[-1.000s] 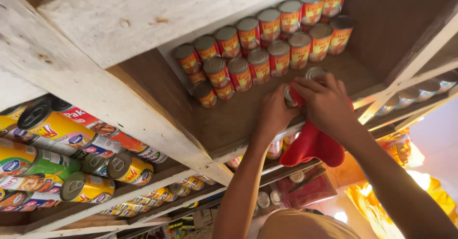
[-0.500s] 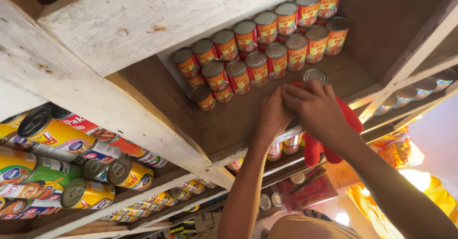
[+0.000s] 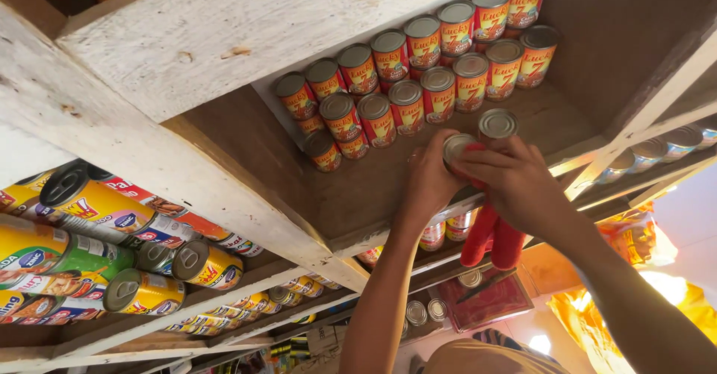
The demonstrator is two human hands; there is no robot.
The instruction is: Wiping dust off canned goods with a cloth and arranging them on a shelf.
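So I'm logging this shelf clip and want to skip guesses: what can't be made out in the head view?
- Round tin can with red label: its body is hidden by the left hand and right hand.
- Red cloth: its upper part is covered by the right hand.
- Second silver-topped can: only its lid shows.
- Back rows of red-and-yellow cans: hidden by the front ones.

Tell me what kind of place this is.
Probably a small grocery shop or its stockroom. Rough wooden shelves carry rows of identical red-labelled cans, other tinned goods fill the neighbouring shelves, and both hands, left hand and right hand, set cans on the shelf.
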